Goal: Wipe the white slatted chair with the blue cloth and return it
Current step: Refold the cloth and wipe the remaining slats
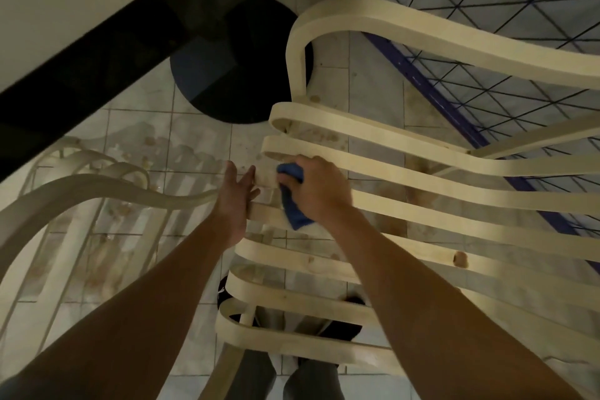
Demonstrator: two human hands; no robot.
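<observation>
The white slatted chair [422,178] fills the right and middle of the head view, its curved slats running from centre to the right edge. My right hand [316,187] grips the blue cloth [292,204] and holds it against a slat near the slats' left ends. My left hand [235,201] lies just to the left, fingers straight, touching the end of the same slats. Brown stains mark several slats.
A second white chair [81,185] stands at the left. A dark round mat [233,65] lies on the tiled floor [194,146] ahead. A blue-framed wire grid [487,26] runs along the right. A dark band crosses the wall at upper left. My feet show below the slats.
</observation>
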